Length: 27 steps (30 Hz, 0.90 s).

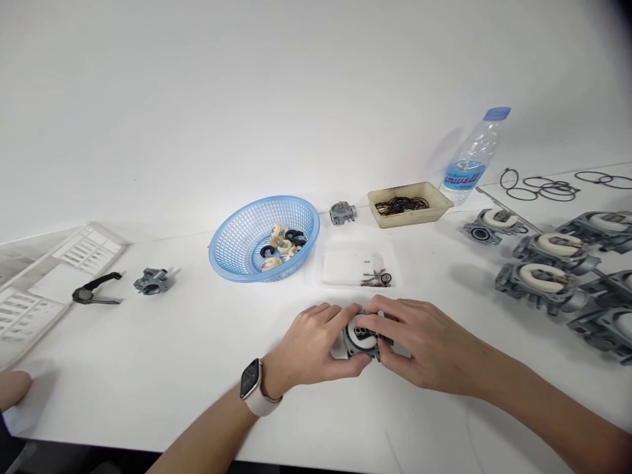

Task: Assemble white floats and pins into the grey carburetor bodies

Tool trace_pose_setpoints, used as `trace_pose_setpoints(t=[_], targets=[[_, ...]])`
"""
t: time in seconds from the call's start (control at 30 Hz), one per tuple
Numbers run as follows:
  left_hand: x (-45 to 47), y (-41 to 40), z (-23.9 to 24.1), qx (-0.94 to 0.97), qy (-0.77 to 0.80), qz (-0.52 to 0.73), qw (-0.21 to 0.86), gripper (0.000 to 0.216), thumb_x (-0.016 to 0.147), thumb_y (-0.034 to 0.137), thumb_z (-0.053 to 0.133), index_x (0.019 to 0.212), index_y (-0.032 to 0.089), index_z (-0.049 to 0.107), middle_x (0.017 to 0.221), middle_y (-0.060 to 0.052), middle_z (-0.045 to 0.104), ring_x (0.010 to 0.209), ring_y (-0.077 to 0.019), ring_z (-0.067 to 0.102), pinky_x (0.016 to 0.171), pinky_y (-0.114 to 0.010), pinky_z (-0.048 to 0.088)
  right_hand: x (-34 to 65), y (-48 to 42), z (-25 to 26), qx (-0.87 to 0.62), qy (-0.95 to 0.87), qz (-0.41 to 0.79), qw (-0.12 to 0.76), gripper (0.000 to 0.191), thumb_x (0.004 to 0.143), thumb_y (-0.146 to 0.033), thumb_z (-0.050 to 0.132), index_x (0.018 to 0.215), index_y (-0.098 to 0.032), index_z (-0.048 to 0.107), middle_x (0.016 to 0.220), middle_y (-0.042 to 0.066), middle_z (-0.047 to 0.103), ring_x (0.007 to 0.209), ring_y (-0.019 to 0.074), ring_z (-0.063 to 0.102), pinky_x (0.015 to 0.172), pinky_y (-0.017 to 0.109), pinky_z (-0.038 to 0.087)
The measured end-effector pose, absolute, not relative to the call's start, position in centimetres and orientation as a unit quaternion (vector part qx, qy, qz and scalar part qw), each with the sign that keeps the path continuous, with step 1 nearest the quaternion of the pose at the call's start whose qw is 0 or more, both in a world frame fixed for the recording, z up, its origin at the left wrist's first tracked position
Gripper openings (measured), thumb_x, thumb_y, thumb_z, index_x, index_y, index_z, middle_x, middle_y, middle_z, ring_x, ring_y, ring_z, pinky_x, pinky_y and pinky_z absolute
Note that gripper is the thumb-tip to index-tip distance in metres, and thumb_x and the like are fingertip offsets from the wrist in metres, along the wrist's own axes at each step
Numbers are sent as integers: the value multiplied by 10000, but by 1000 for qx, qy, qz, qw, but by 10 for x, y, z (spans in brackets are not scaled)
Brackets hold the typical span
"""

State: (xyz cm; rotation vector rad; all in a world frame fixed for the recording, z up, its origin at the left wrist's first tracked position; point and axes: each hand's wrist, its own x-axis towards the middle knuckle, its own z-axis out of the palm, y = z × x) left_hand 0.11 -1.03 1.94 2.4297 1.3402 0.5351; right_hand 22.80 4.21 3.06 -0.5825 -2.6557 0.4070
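Observation:
A grey metal carburetor body (352,347) with a white C-shaped float (364,342) set in its top lies on the table before me. My left hand (320,342) closes around its left side, thumb at the near edge and fingers at the far edge. From the other side my right hand (419,339) grips the body, its index finger reaching over the float and its thumb low on the right. The fingers cover much of the part, so whether they pinch any small piece is hidden.
Behind stand a blue basket (232,227) of floats, a clear tray (340,270) of small parts, a beige tray (434,209) of black rings and a bottle (467,168). Several carburetors with floats (543,283) fill the right. Leftward are a carburetor body (151,282), a black clamp (93,289) and another person's elbow (14,390).

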Motion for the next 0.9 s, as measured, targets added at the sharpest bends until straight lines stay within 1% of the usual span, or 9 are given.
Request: trace_pose_setpoints(t=[0.37, 0.53, 0.9], targets=[[0, -11, 19, 849, 467, 187, 160, 592, 888, 461, 660, 1391, 215, 467, 1054, -61, 703, 891, -262, 675, 835, -397, 551, 229, 42, 29, -211, -948, 149, 187, 267, 895, -125, 453, 1084, -221, 615, 969, 28, 587, 675, 140, 489, 613, 283, 337], [0, -11, 19, 848, 470, 185, 160, 578, 897, 472, 638, 1393, 230, 466, 1035, -57, 704, 872, -257, 678, 823, -392, 549, 228, 42, 30, -207, -947, 148, 195, 270, 883, -113, 457, 1074, -214, 619, 939, 28, 578, 667, 139, 479, 605, 279, 333], [0, -11, 20, 846, 471, 181, 170, 588, 884, 456, 665, 1388, 222, 472, 1048, -56, 706, 890, -265, 672, 832, -392, 544, 228, 41, 31, -212, -947, 155, 185, 270, 892, -121, 445, 1077, -222, 613, 948, 26, 573, 690, 148, 489, 619, 288, 332]])
